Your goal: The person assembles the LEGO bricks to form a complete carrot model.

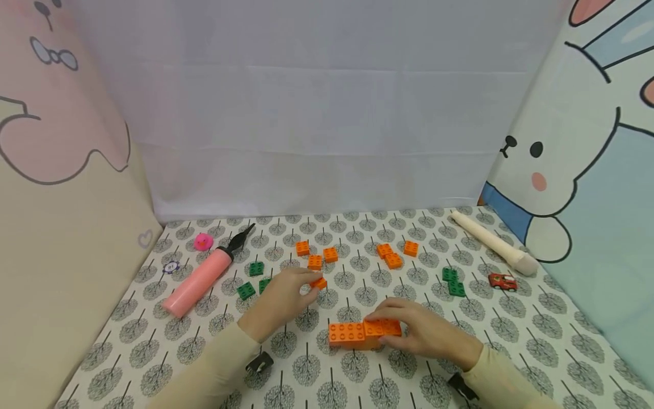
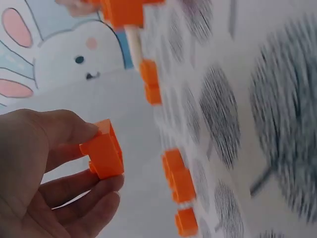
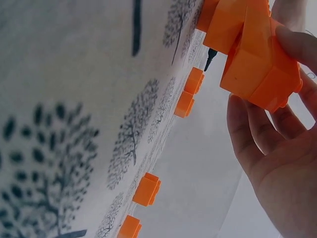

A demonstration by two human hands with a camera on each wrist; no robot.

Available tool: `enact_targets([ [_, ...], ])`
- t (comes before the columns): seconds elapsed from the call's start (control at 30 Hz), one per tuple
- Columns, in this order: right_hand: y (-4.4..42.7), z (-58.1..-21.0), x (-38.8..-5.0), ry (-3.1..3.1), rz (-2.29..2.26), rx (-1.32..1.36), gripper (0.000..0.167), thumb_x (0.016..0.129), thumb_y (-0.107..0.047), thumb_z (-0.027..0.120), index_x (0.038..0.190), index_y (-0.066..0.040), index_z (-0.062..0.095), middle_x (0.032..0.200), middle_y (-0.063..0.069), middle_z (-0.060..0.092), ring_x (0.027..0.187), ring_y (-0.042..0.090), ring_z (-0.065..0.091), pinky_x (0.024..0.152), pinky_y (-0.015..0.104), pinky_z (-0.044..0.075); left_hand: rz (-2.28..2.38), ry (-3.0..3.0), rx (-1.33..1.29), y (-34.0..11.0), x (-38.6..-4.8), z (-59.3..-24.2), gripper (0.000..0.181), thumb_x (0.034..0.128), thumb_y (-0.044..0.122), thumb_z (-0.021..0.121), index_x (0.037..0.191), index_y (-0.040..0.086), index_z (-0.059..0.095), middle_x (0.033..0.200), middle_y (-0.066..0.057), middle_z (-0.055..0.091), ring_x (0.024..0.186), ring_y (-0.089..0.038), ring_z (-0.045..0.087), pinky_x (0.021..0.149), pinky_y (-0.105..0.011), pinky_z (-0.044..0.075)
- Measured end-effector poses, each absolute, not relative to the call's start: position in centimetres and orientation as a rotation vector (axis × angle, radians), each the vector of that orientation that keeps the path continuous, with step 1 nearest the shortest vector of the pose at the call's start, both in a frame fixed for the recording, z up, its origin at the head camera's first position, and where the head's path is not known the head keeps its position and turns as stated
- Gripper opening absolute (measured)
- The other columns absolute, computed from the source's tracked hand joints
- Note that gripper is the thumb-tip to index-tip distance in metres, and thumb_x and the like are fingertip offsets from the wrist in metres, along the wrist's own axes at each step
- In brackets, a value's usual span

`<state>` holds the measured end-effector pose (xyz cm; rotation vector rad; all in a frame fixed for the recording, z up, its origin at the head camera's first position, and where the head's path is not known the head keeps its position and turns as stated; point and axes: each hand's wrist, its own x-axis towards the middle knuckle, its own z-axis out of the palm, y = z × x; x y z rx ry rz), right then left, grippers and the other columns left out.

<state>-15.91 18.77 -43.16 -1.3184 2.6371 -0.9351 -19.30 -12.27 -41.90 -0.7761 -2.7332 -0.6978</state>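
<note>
The left hand (image 1: 281,296) pinches a small orange brick (image 1: 319,283) between thumb and fingers, above the cloth. In the left wrist view the hand (image 2: 59,173) holds this brick (image 2: 103,150) with its hollow underside facing away from the palm. At the front centre, the right hand (image 1: 424,329) grips the right end of an orange brick assembly (image 1: 347,335). The right wrist view shows the fingers of the hand (image 3: 282,134) round the assembly's end bricks (image 3: 260,62), which look slightly tilted against their neighbours.
Behind the hands lie loose orange bricks (image 1: 302,247) and, further right, more orange ones (image 1: 393,261). Green bricks (image 1: 246,291), a pink pump (image 1: 198,283) and a pink duck (image 1: 203,242) are at left. Green bricks (image 1: 456,288), a red car (image 1: 503,282) and a white stick (image 1: 493,241) are at right.
</note>
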Motion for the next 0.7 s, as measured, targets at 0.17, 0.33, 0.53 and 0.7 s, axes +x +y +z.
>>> enact_targets([
  [0.17,18.8,-43.1,-16.0,2.636,-0.937,-1.330,0.037,0.093,-0.027,0.072,0.129,-0.026,0.066,0.120,-0.015,0.060,0.105,0.005,0.058,0.089,0.032,0.054,-0.744,-2.573,-1.026,-10.9,-17.3,-42.5,0.032,0.0883,0.018,0.075,0.119,0.011,0.073,0.118,-0.006,0.071,0.109,-0.022,0.066,0.097,-0.034,0.054],
  [0.33,18.7,-43.2,-16.1,2.644,-0.933,-1.338,0.038,0.092,-0.026,0.073,0.129,-0.027,0.066,0.120,-0.014,0.060,0.105,0.006,0.058,0.089,0.032,0.054,-0.782,-2.373,-1.254,-10.0,-16.3,-43.7,0.033,0.0862,0.018,0.077,0.118,0.012,0.074,0.116,-0.004,0.071,0.106,-0.015,0.065,0.093,-0.021,0.053],
  [0.53,18.8,-43.2,-16.1,2.658,-0.929,-1.339,0.039,0.091,-0.027,0.073,0.129,-0.028,0.065,0.121,-0.013,0.060,0.105,0.006,0.058,0.088,0.031,0.055,-0.811,-2.299,-1.382,-9.3,-15.6,-44.0,0.034,0.0861,0.015,0.077,0.119,0.010,0.073,0.120,-0.003,0.069,0.108,-0.013,0.062,0.096,-0.015,0.048],
  [0.7,18.8,-43.3,-16.1,2.658,-0.941,-1.357,0.039,0.091,-0.026,0.074,0.129,-0.027,0.065,0.121,-0.013,0.061,0.104,0.006,0.058,0.087,0.031,0.055,-0.816,-2.337,-1.385,-8.9,-15.3,-44.3,0.036,0.0878,0.016,0.075,0.123,0.011,0.071,0.123,-0.003,0.068,0.110,-0.012,0.061,0.097,-0.015,0.047],
])
